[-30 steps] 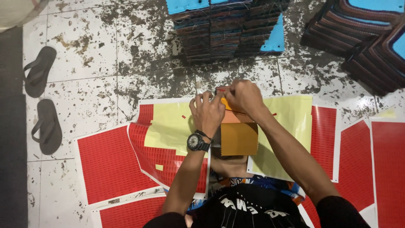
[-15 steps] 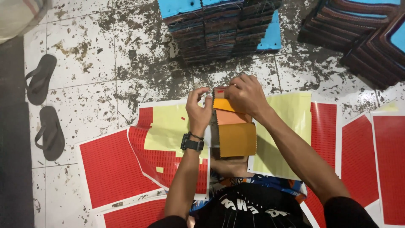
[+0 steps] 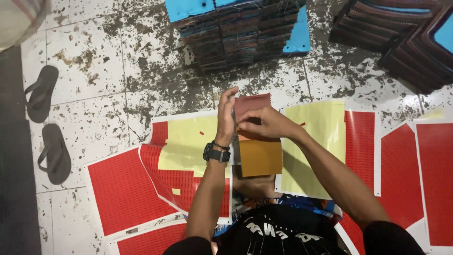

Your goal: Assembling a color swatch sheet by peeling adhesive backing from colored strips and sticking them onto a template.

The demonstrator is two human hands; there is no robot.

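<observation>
I see the stack of coloured swatch cards held upright between both hands, its long axis running away from my chest, ochre end near, red end far. My left hand stands edge-on against the stack's left side, fingers straight and thumb hidden, so I cannot tell how tightly it grips. My right hand lies across the top, fingers curled, pinching at the upper cards; it sits nearer the red end. Under the hands lie yellow and red sticker sheets. Beyond them stand dark stacks with blue tops.
</observation>
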